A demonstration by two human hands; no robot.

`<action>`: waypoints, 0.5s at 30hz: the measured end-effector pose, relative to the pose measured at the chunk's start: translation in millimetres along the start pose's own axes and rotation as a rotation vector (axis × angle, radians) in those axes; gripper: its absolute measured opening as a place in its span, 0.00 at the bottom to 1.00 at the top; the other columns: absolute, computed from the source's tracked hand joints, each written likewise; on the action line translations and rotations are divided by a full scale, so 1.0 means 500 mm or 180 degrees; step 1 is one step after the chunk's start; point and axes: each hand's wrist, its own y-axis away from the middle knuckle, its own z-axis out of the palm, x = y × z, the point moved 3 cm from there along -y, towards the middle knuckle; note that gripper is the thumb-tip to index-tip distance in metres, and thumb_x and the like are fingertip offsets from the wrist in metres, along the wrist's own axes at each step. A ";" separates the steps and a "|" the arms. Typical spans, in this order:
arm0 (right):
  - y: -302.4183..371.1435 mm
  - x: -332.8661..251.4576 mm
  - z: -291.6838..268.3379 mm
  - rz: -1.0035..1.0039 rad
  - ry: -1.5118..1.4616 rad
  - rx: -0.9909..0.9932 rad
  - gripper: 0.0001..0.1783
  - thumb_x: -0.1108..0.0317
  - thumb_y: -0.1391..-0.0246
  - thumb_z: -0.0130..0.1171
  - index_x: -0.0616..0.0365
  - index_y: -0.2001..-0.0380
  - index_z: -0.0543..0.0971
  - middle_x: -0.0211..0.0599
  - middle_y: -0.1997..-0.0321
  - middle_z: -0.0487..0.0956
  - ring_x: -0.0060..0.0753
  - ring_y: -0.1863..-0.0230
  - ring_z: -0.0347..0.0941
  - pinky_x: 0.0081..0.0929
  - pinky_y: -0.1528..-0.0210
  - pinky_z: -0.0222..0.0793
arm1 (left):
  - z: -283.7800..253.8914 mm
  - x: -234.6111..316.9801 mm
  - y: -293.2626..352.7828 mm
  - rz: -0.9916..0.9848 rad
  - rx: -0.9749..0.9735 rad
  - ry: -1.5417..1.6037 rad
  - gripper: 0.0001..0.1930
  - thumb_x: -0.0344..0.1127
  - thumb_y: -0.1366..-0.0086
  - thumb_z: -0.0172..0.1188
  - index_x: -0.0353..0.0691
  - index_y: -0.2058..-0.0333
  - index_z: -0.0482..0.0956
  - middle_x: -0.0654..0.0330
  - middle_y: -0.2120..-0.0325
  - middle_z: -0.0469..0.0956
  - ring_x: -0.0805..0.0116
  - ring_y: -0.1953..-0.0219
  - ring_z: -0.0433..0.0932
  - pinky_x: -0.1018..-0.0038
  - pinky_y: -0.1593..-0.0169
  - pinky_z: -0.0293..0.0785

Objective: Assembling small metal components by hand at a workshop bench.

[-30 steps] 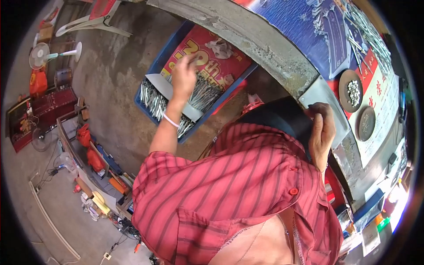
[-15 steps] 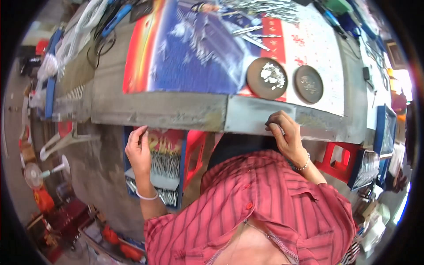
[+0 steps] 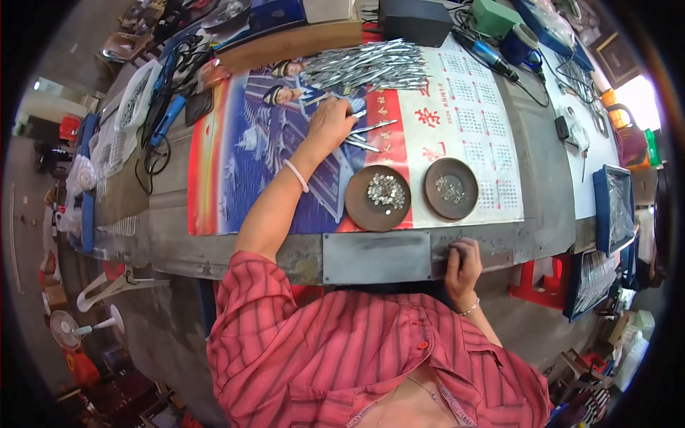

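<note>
My left hand (image 3: 332,123) reaches across the printed calendar sheet (image 3: 235,171), its fingers pinched at the end of a slim silver metal piece (image 3: 360,114). Two or three similar pieces (image 3: 364,145) lie loose just beside it. Beyond them is a heap of slim, pointed silver metal pieces (image 3: 367,65). At the table's front edge my right hand (image 3: 464,265) is curled closed; what its fingers hold, if anything, is hidden. Between my hands sit a brown dish (image 3: 357,214) of small shiny round bits and another brown dish (image 3: 435,207) with fewer tiny bits.
A grey metal plate (image 3: 377,258) is fixed at the table's near edge. Cardboard and dark boxes (image 3: 414,23) stand at the back. Corded blue handpieces (image 3: 169,120) lie left, another (image 3: 492,58) right. A blue tray (image 3: 615,207) stands by the right edge, above a red stool (image 3: 531,285).
My left hand has gone from below the table edge up and over to the loose silver pieces. My right hand stays by the edge, and the view has tilted to show more of the table.
</note>
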 end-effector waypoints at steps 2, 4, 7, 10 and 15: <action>-0.003 -0.001 0.019 -0.0166 0.0106 -0.0123 0.05 0.79 0.51 0.56 0.64 0.68 0.73 0.47 0.66 0.73 0.49 0.65 0.70 0.38 0.61 0.68 | 0.010 -0.016 -0.015 -0.0364 -0.0482 0.0233 0.14 0.41 0.50 0.66 0.35 0.71 0.79 0.46 0.68 0.78 0.49 0.61 0.77 0.59 0.55 0.72; -0.003 0.003 0.030 -0.0465 0.0106 -0.0102 0.05 0.78 0.51 0.57 0.63 0.69 0.74 0.47 0.67 0.73 0.49 0.66 0.69 0.38 0.60 0.67 | 0.004 -0.031 -0.019 -0.0305 -0.0598 0.0119 0.15 0.43 0.50 0.63 0.35 0.74 0.80 0.43 0.71 0.79 0.46 0.64 0.79 0.56 0.61 0.73; 0.012 0.017 0.024 -0.0288 0.0180 -0.0028 0.03 0.76 0.48 0.56 0.65 0.69 0.74 0.48 0.67 0.74 0.49 0.65 0.70 0.37 0.59 0.67 | 0.040 -0.006 -0.048 0.0133 -0.0137 0.0384 0.12 0.41 0.50 0.60 0.36 0.74 0.80 0.43 0.72 0.79 0.45 0.67 0.79 0.56 0.64 0.75; 0.017 0.026 0.026 -0.0408 0.0156 0.0012 0.05 0.74 0.46 0.54 0.66 0.69 0.74 0.49 0.67 0.74 0.48 0.67 0.71 0.35 0.61 0.68 | 0.103 0.006 -0.080 -0.0044 -0.0341 -0.0060 0.14 0.37 0.50 0.58 0.34 0.67 0.77 0.44 0.74 0.79 0.46 0.69 0.80 0.56 0.68 0.75; 0.014 -0.001 0.049 -0.0754 0.0048 -0.0251 0.06 0.74 0.44 0.53 0.68 0.70 0.74 0.49 0.69 0.73 0.46 0.68 0.70 0.36 0.63 0.67 | 0.052 -0.033 -0.022 -0.0203 0.0417 0.0205 0.10 0.31 0.48 0.58 0.28 0.72 0.76 0.41 0.75 0.79 0.45 0.68 0.81 0.57 0.66 0.76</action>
